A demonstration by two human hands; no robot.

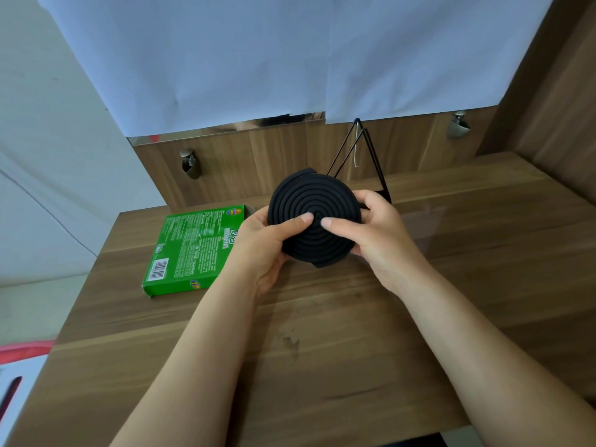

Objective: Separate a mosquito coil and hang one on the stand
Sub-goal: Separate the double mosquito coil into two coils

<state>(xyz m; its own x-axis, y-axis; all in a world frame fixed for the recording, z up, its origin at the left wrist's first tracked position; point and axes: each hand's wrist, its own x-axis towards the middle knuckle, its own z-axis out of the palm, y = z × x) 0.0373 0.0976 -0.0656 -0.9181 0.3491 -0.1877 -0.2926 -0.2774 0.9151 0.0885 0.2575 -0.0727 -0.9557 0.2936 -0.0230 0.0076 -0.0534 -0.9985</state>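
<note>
**A:** Both hands were up over the wooden table (322,333), and between them sat the black mosquito coil (314,217), flat face turned to the camera. Lifted clear of the tabletop, by the look of it.

**B:** And the hold? The left hand (261,243) was wrapped round the coil's left rim, thumb laid across the rings near the centre. The right hand (377,233) mirrored it on the other side, thumb pressed just beside the middle. Both closed firmly on the disc.

**A:** Was it split, though? I judged not. The rings lay nested as one piece, with a stub end showing at top and bottom. Separation looked like the step in hand.

**B:** Agreed. The wire stand (371,162) stood behind the coil, near the back panel, with nothing hung on it. Its little hook was bare.

**A:** The green box (193,250) lay flat to the left. So: coil out and gripped; splitting and hanging both remained.
</note>
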